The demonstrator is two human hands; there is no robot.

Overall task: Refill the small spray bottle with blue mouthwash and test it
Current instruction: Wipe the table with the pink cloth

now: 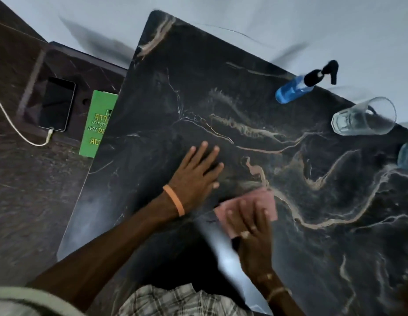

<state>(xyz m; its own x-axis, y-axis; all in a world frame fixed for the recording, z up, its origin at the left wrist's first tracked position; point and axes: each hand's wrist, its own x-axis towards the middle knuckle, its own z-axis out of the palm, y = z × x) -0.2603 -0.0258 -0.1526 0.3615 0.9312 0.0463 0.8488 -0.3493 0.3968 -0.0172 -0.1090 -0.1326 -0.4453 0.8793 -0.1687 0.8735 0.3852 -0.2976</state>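
The wide middle of the dark marble counter [289, 201] lies bare. Along its far right edge stand a blue-filled spray bottle [294, 87], a clear drinking glass [365, 119] and a bluish container [407, 156] at the frame's edge, with gaps between them.

a black marble table top [221, 87] veined in tan is seen against a pale grey wall [289, 17]. beside it, a dark lower surface [20, 65] carries a charging phone [57, 104] and a green book [97, 124].
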